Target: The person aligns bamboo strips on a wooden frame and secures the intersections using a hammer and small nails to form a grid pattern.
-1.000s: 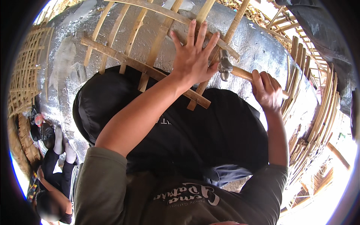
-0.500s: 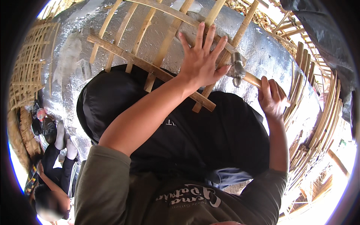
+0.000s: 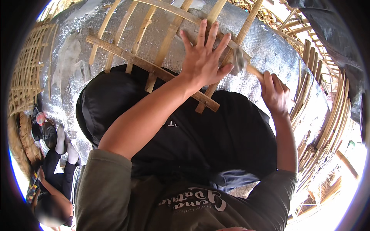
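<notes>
Pale script lettering (image 3: 192, 197) runs in large, curly lines across the chest of the dark olive shirt (image 3: 154, 215), between its sleeves, with an oversized, flourished initial. A smaller line of thin, faint letters (image 3: 189, 208) sits close beside it. On the black cloth (image 3: 219, 142) over the lap, a few plain white capitals (image 3: 171, 123) show just beside the left forearm (image 3: 148, 112).

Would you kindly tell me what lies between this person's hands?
The head view shows the hammer's head and part of its handle between left hand and right hand, over silvery sheeting.
</notes>
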{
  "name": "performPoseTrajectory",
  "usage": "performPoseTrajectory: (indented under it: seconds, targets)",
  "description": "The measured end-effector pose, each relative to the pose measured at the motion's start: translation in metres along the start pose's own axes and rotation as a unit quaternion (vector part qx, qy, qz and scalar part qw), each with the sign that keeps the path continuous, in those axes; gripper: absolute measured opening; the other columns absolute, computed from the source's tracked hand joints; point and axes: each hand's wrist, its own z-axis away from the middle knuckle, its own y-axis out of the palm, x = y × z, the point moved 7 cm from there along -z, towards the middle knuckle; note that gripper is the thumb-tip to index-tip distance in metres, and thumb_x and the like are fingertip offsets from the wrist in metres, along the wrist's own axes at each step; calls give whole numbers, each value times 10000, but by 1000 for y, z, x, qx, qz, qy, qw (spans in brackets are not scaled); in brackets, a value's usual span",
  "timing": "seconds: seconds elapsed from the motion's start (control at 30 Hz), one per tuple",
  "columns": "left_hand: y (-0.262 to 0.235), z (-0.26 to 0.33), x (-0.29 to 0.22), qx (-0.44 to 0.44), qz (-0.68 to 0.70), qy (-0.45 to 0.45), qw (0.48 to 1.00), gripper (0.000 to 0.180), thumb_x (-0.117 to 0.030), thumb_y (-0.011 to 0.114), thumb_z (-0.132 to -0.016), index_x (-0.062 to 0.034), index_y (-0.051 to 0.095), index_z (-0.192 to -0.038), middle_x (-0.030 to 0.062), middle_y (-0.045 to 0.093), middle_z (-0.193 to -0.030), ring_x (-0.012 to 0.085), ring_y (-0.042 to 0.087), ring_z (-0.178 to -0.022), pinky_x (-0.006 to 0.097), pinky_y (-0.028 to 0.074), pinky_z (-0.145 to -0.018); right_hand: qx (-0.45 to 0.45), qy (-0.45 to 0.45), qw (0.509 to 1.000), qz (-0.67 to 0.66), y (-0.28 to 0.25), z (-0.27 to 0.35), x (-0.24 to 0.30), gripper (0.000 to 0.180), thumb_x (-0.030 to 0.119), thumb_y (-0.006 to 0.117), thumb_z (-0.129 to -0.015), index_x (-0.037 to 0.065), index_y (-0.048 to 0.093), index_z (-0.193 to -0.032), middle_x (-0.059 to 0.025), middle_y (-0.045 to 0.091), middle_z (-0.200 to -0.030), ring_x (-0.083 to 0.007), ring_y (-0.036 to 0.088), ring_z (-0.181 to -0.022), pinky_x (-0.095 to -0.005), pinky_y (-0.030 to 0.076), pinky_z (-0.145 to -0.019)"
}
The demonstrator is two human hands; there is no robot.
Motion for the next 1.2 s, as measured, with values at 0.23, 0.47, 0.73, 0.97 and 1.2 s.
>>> performPoseTrajectory:
  seconds: [0.23, 0.47, 0.73, 0.97, 1.2]
  targets:
    - [-3, 0, 1, -20, -1, 5, 1000, 785, -530, 583, -804, -179, 348, -1466, 210, 228, -1521, 443, 117, -1431, 824, 228, -922, 38, 49, 998, 19, -2, -6, -7, 171, 203, 625, -914, 58, 580, -992, -84, 623, -773, -237, 640, -597, -338, 532, -508]
    - [-4, 1, 0, -25, 7, 8, 1000, 800, -500, 618, -779, -180, 354, -1463, 204, 226, -1525, 442, 124, -1430, 825, 227, -921, 46, 16, 999, 20, -6, -7, -4, 166, 200, 626, -913, 40, 581, -914, -95, 634, -732, -224, 641, -565, -335, 532, -486]
    - [-1, 0, 0, -2, 2, 1, 1000, 810, -566, 589, -793, -191, 348, -1469, 186, 206, -1539, 428, 83, -1444, 833, 209, -918, 4, -30, 999, 45, -8, -12, 8, 137, 230, 634, -887, 143, 531, -905, -14, 526, -686, -150, 599, -506, -309, 496, -411]
    - [1, -2, -1, 5, -26, -6, 1000, 737, -598, 504, -858, -217, 351, -1470, 176, 219, -1538, 414, 71, -1449, 834, 207, -924, 81, 41, 996, 23, -8, -16, 9, 134, 239, 574, -952, 109, 543, -955, -69, 607, -721, -264, 646, -568, -368, 533, -465]
    - [1, -4, -2, -3, -24, -4, 1000, 753, -598, 520, -843, -223, 346, -1473, 162, 228, -1538, 409, 94, -1447, 828, 216, -928, 25, 6, 999, 25, -15, -12, 10, 131, 226, 611, -926, 115, 547, -956, -45, 613, -742, -220, 639, -545, -333, 525, -454]
